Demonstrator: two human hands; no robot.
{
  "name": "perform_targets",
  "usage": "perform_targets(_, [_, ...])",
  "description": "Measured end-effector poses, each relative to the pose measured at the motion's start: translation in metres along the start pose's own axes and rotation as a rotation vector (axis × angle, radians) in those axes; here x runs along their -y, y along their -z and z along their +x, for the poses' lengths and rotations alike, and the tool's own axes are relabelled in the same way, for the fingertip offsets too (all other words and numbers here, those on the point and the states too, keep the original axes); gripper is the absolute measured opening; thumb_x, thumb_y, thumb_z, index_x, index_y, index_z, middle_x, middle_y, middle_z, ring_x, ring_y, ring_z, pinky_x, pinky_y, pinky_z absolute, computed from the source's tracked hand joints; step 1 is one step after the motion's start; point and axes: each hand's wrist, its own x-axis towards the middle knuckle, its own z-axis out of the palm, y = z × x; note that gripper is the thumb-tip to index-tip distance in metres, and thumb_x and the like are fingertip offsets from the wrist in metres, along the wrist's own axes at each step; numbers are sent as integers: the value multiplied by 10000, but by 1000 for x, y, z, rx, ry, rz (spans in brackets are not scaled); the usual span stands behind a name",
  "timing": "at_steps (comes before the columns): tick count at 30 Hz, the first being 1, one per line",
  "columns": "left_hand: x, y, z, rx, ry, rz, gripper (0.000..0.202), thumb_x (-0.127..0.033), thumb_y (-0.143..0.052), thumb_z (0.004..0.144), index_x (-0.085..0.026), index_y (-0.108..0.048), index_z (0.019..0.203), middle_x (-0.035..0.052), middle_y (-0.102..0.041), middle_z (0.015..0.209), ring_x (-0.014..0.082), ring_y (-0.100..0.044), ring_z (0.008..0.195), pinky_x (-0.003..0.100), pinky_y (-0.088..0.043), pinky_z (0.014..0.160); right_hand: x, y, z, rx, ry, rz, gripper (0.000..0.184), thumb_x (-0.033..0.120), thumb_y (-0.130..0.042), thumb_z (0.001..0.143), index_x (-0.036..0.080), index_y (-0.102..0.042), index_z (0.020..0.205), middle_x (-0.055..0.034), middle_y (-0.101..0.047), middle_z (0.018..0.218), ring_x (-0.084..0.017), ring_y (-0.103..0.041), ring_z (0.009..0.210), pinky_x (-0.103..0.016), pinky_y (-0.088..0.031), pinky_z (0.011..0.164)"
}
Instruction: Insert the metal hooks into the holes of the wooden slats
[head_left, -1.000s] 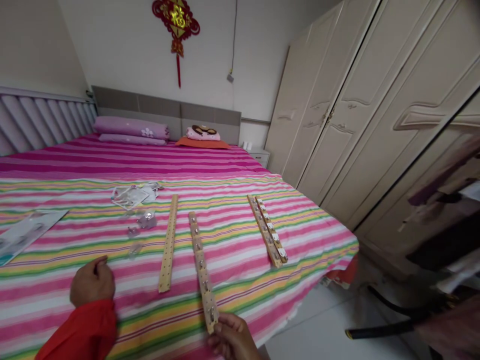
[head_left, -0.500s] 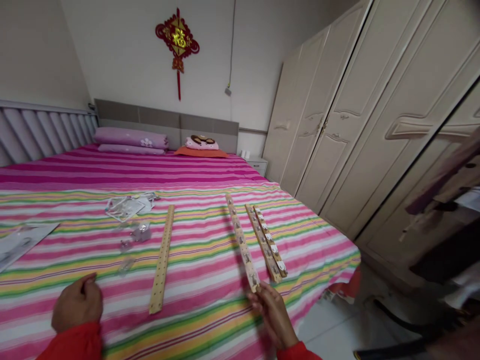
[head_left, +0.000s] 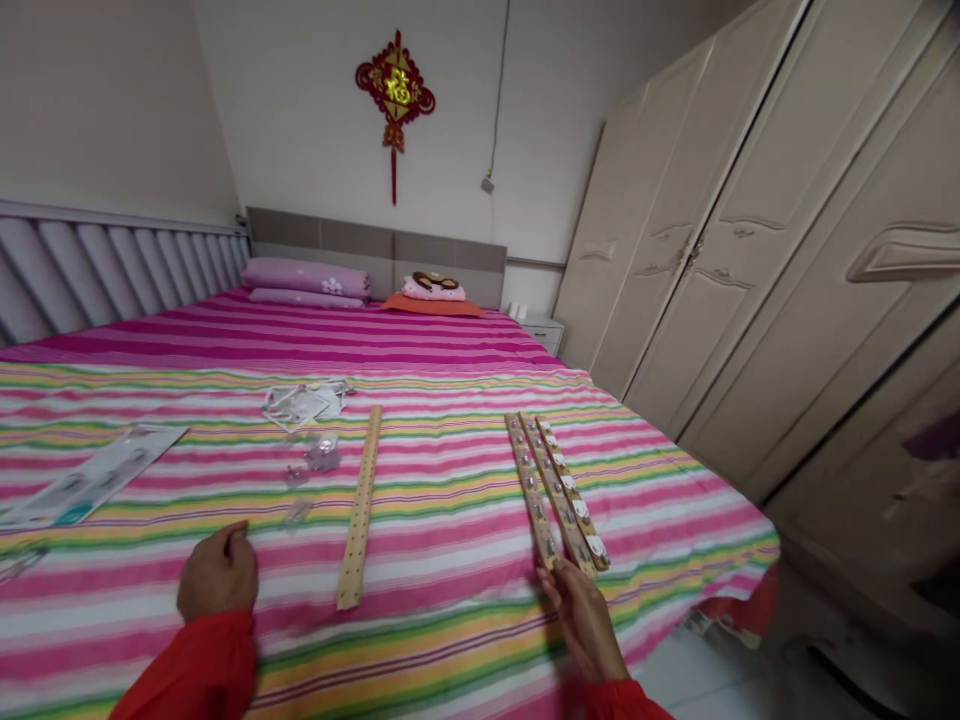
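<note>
My right hand pinches the near end of a narrow wooden strip that carries a row of small metal pieces. Close beside it on the right lie a second such strip and a third strip with white round pieces along it. My left hand rests on the striped sheet, fingers curled in, with nothing seen in it. Between the hands is a bare wooden strip with rows of small holes. Small clear plastic packets lie beyond my left hand.
Flat packets are heaped farther back on the bed. A long clear packet lies at the left. Folded bedding sits by the headboard. A wardrobe stands along the right, past the bed's edge.
My right hand has brought its strip right, alongside the other two strips. My view has turned a little left, so the long packet shows more fully.
</note>
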Motion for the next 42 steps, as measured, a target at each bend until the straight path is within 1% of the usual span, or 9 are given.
perform_targets(3, [-1,0,-1,-17,-15,-11,310,-305,-401,777,-176,-649,911,91,-620,859,251,-555,799,367,-438,703,-3,2,1,-8,10,40,232,211,-817,537,132,-680,707,-30,-732,711,-173,-710,682,-209,-602,662])
perform_targets(8, [2,-1,-2,-12,-15,-16,344,-311,-384,793,-150,-656,930,111,-626,870,238,-558,799,348,-436,719,-17,3,-16,7,-119,100,256,202,-801,570,131,-710,798,-74,-737,890,-204,-698,868,-232,-599,751])
perform_targets(11, [5,-4,-3,-29,-27,-30,335,-307,-383,802,-153,-653,926,109,-629,886,232,-560,813,340,-433,726,-36,-9,-40,34,-182,69,252,213,-819,564,142,-709,779,-63,-738,831,-187,-705,787,-246,-599,718])
perform_targets(16, [9,-7,-3,-48,-52,-63,300,-282,-393,796,-163,-645,906,96,-631,873,226,-562,826,340,-428,760,-74,-66,-77,384,-395,-150,311,329,-788,637,108,-677,826,-65,-714,707,-122,-637,460,-181,-473,393])
perform_targets(18, [10,-7,-3,-48,-55,-81,283,-268,-405,787,-164,-643,897,96,-637,882,228,-565,834,346,-431,773,-88,-95,-85,509,-514,-200,391,406,-771,644,100,-657,860,-91,-718,746,-145,-651,468,-199,-471,395])
perform_targets(22, [12,-6,-3,-44,-81,-120,263,-254,-397,784,-173,-631,872,96,-642,879,230,-574,845,354,-437,799,-110,-144,-89,617,-617,-197,451,476,-737,658,116,-611,898,-112,-718,851,-166,-672,501,-222,-486,426])
perform_targets(26, [14,-6,-4,-24,-77,-122,253,-264,-392,797,-185,-618,877,86,-640,889,225,-579,858,342,-439,797,-125,-170,-84,642,-626,-167,442,494,-722,664,105,-592,830,-128,-718,806,-131,-647,481,-192,-455,418])
perform_targets(32, [13,-6,-4,-13,-85,-100,279,-273,-381,808,-171,-623,903,97,-640,903,228,-584,864,342,-440,804,-129,-169,-80,606,-509,-185,390,420,-778,598,105,-596,739,-82,-704,663,-79,-568,402,-150,-392,368])
perform_targets(42, [13,-8,-6,-45,-99,-106,300,-276,-380,804,-152,-636,900,102,-652,899,228,-584,858,349,-450,797,-113,-119,-78,579,-416,-271,413,478,-770,598,110,-616,709,-49,-683,652,-72,-537,337,-150,-374,312])
